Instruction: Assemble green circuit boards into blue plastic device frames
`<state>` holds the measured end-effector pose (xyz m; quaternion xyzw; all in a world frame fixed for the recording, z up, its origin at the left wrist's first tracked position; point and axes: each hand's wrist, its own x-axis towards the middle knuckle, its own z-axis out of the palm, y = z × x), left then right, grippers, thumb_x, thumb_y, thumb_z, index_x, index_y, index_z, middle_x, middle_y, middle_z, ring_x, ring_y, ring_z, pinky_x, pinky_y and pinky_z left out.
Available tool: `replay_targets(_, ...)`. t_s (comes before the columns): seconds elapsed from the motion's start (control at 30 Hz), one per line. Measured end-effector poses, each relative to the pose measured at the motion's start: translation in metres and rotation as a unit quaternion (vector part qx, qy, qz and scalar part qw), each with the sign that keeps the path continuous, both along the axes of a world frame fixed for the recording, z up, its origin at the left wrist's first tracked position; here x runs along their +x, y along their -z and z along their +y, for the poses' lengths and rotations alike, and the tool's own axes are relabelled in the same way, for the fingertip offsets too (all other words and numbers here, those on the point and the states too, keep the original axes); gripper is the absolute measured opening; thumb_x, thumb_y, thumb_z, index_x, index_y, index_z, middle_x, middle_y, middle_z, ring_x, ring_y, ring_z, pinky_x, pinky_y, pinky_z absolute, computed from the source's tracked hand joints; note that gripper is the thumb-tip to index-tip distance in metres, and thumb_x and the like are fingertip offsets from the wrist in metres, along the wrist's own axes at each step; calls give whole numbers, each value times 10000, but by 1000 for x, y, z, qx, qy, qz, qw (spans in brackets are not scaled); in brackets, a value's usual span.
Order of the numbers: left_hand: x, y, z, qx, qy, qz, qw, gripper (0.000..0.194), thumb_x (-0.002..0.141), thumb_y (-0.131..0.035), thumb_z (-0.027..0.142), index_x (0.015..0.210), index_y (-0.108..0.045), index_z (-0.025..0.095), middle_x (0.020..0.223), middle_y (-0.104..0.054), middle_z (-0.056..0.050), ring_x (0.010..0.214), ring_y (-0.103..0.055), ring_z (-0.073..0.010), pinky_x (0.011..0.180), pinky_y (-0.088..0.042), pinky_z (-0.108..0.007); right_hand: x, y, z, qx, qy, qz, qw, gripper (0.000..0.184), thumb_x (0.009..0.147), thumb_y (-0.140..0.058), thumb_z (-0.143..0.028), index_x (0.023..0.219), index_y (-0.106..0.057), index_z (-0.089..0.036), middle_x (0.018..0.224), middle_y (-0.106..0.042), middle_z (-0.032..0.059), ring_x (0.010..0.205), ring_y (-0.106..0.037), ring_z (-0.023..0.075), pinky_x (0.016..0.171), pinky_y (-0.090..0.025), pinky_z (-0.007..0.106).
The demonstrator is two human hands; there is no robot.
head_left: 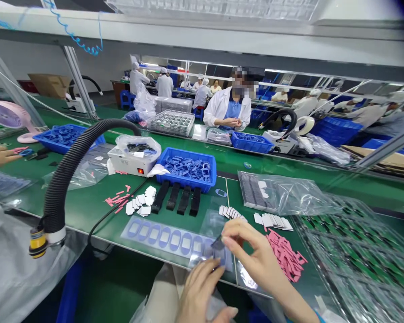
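Green workbench under left hand, right hand

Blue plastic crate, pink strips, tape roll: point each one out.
Blue plastic crate (185,181), head view, front wall.
Pink strips (284,255), head view, middle of the pile.
Tape roll (298,127), head view, left of the ring.

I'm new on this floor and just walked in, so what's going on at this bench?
At a green workbench, the person's right hand pinches a small dark piece, with the left hand just below it, at a clear sheet of blue oval frames. Pink strips and white pieces lie nearby, and a blue crate holds more blue frames.
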<state>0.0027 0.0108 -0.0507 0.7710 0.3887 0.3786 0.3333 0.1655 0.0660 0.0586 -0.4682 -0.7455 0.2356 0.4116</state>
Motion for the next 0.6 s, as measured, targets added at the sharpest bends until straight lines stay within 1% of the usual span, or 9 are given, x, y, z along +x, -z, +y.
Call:
replay_targets(0.03, -2, -10, -1, -85, 13, -91, 992, 599, 844, -532, 559, 1324, -543, 200, 1360, -587, -159, 1273, -520, -314, 1056, -423, -494, 2, -2, -9, -34, -31, 15, 999, 228, 901, -537, -340, 736, -622, -207, 825, -639, 42, 735, -620, 150, 601, -500, 232)
replay_targets(0.07, -5, -22, -1, -177, 21, -186, 966, 628, 852, -471, 606, 1313, -556, 189, 1341, -602, -168, 1257, -538, -304, 1057, -420, -481, 4, -4, -17, -67, -60, 25, 996, 238, 901, -536, -351, 732, -621, -207, 863, -644, 49, 785, -636, 160, 657, -520, 247)
replay_targets(0.1, -7, -34, 0, -266, 47, -277, 922, 677, 844, -413, 657, 1280, -590, 171, 1286, -642, -179, 1204, -587, -302, 1039, -433, -480, 6, -6, -24, -96, -84, 27, 992, 249, 903, -531, -361, 729, -623, -208, 903, -650, 56, 830, -648, 170, 711, -533, 266)
replay_targets(0.13, -9, -45, 1, -349, 103, -329, 872, 731, 790, -451, 698, 1233, -631, 144, 1193, -695, -188, 1129, -638, -316, 1008, -457, -487, 7, -7, -30, -118, -102, 28, 987, 258, 905, -526, -370, 729, -627, -210, 937, -654, 61, 867, -655, 179, 751, -540, 284)
replay_targets(0.2, -10, -63, 3, -447, 173, -364, 798, 679, 704, -607, 669, 1069, -726, 109, 957, -768, -163, 953, -717, -292, 914, -519, -437, 7, -8, -40, -140, -125, 32, 982, 262, 909, -519, -380, 739, -637, -220, 970, -665, 66, 912, -664, 192, 792, -548, 308)
replay_targets(0.27, -9, -73, 3, -493, 205, -376, 758, 531, 646, -751, 553, 939, -765, 111, 812, -767, -100, 830, -732, -220, 842, -542, -346, 7, -7, -47, -138, -135, 34, 981, 239, 914, -518, -362, 757, -645, -233, 976, -676, 60, 892, -679, 184, 789, -557, 304)
replay_targets(0.37, -6, -76, -2, -508, 205, -404, 733, 362, 654, -814, 398, 906, -771, 142, 772, -752, -36, 776, -711, -132, 801, -525, -245, 6, -2, -56, -65, -89, 46, 993, 87, 880, -589, -313, 845, -642, -254, 959, -689, 49, 851, -690, 176, 745, -566, 274)
replay_targets(0.5, -3, -72, -15, -482, 164, -435, 743, 341, 675, -818, 317, 994, -759, 212, 828, -785, -17, 827, -720, -125, 810, -514, -217, 10, 2, -66, 115, 13, 39, 992, 62, 816, -665, -198, 802, -627, -244, 775, -659, 36, 721, -646, 181, 643, -536, 293)
replay_targets(0.6, -1, -71, -23, -458, 136, -442, 759, 353, 683, -811, 312, 1026, -750, 263, 898, -799, -25, 874, -729, -147, 812, -528, -228, 15, 0, -70, 139, 4, -1, 990, 111, 810, -644, -129, 772, -640, -234, 692, -625, 29, 643, -596, 171, 568, -501, 300)
